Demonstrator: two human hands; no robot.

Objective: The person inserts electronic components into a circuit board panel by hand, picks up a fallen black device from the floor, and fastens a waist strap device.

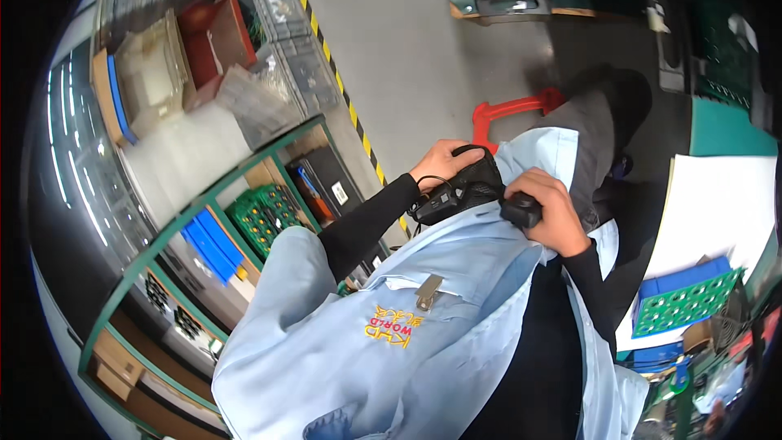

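My left hand (446,165) is closed over the top of a black pouch-like case (471,189) at my waist, in front of my light blue work coat (423,293). A thin black cable loops beside that hand. In my right hand (555,210) is a small black rounded object (521,210), with the fingers curled round it. It is held just right of the pouch; its exact kind does not show. A metal clip (428,292) sits on the coat pocket.
At left, a green-framed rack (204,200) holds green circuit boards (265,213), blue bins (213,246) and boxes. Yellow-black tape (340,85) lines the floor. Ahead is a red frame (509,107). A white tabletop (717,204) at right bears a green perforated tray (688,303).
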